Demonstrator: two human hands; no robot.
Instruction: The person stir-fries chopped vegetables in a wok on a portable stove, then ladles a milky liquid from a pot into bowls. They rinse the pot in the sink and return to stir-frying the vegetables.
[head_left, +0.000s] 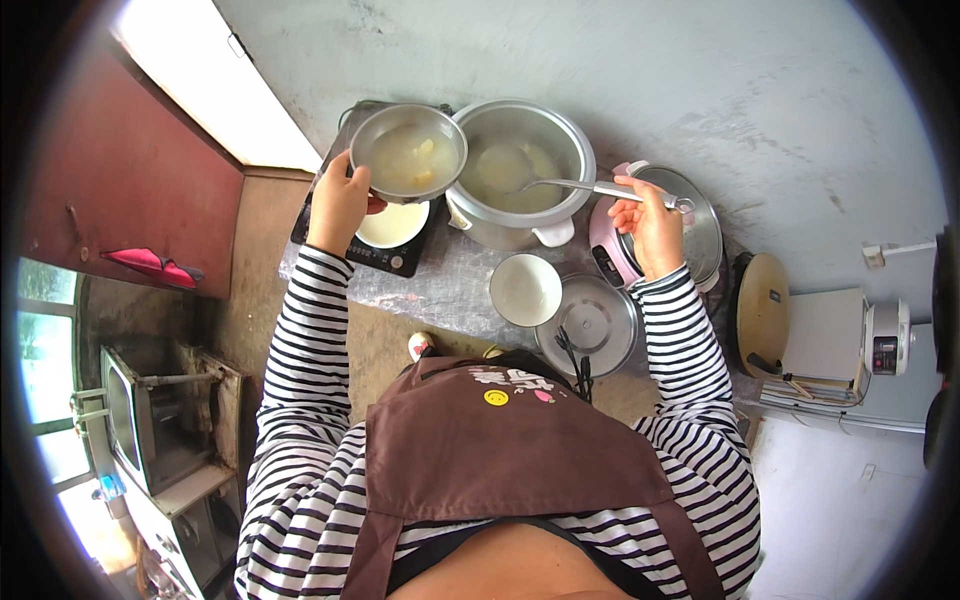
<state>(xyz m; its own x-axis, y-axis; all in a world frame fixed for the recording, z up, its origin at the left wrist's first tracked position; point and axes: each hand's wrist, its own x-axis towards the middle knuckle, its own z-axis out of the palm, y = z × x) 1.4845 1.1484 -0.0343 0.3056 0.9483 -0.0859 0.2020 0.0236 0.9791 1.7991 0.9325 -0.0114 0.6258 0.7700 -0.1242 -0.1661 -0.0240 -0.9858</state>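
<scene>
My left hand grips the near-left rim of a metal bowl, which holds a pale broth with yellowish chunks. That bowl is raised above a white bowl of pale liquid on a black induction cooktop. In my right hand is the handle of a metal ladle. The ladle's head hangs inside a large silver pot, over or in the cloudy liquid; I cannot tell whether it touches. An empty white bowl stands in front of the pot.
A pink electric cooker with a glass lid stands right of the pot. A round metal lid and a black cord lie at the table's near edge. Farther right are a round wooden board and a white appliance.
</scene>
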